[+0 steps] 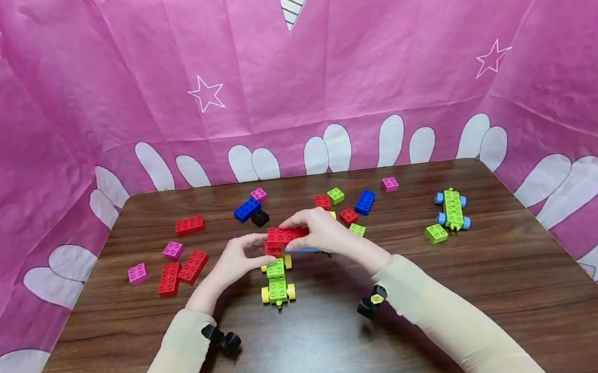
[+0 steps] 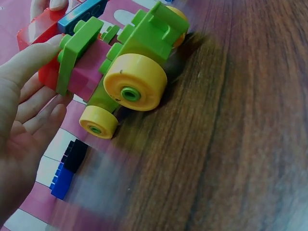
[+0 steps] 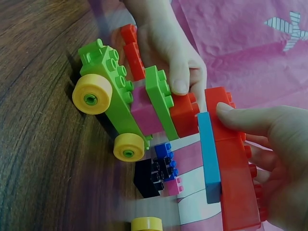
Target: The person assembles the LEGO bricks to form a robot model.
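Observation:
A toy car with a green base and yellow wheels stands at mid-table. On the base are stacked a pink brick, a green brick and a red brick. My left hand pinches that red brick from the side, its thumb near the green brick's edge. Just above and beside it, my right hand grips joined red bricks, with a blue brick against their underside. In the right wrist view a narrow gap separates these bricks from the stack.
Loose red bricks and pink bricks lie to the left. Behind the hands are a blue brick and a black brick. Another green car with blue wheels and a green brick lie at the right.

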A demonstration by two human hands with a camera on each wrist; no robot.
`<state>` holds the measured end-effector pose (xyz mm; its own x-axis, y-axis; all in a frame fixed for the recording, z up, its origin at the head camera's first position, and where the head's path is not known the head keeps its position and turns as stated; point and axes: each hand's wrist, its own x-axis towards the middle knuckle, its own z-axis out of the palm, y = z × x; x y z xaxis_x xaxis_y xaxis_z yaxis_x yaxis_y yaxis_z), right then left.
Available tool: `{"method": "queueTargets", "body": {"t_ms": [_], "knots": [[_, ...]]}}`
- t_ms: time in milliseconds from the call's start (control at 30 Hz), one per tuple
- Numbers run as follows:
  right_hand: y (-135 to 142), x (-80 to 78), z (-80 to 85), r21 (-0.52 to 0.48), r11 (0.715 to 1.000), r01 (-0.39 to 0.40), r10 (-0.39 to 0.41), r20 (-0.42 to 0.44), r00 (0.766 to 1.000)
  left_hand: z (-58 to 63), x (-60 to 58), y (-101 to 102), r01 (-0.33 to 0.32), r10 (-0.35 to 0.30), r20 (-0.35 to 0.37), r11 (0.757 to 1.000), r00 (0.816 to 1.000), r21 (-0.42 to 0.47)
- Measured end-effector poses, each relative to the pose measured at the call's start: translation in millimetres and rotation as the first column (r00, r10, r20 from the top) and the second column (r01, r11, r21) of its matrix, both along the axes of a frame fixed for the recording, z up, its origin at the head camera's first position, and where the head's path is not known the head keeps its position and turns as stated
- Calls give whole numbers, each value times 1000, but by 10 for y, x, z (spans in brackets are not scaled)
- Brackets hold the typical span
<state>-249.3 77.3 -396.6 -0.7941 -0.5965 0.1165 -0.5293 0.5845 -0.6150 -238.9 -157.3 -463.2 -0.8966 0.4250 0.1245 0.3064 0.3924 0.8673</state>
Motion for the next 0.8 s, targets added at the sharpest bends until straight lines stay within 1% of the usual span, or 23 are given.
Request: {"method": "queueTargets", "body": {"t_ms": [133, 300, 467, 600, 700, 800], "knots": [[-19, -5, 4, 27, 1000, -7, 7, -20, 1000, -24, -15, -6, 5, -5, 5, 1000, 1000, -6], [-39, -19, 5, 52, 998, -16, 17, -27, 999, -42, -27, -9, 21, -21, -6, 1000, 1000, 10], [-60, -33, -5, 54, 998, -34, 36, -34, 999, -40, -31, -2, 34, -34, 7, 999, 999, 28], [-73, -41, -6, 57, 998, -41, 43, -40, 998, -35, -31, 9, 29, -30, 9, 1000, 1000, 10], [-85, -43, 5, 60, 997, -45, 48, -39, 998, -10, -20, 23, 28, -28, 19, 1000, 999, 1], [-100, -48, 13, 67, 996, -51, 54, -40, 998, 121, 54, 39, 38, -38, 22, 999, 999, 2]]}}
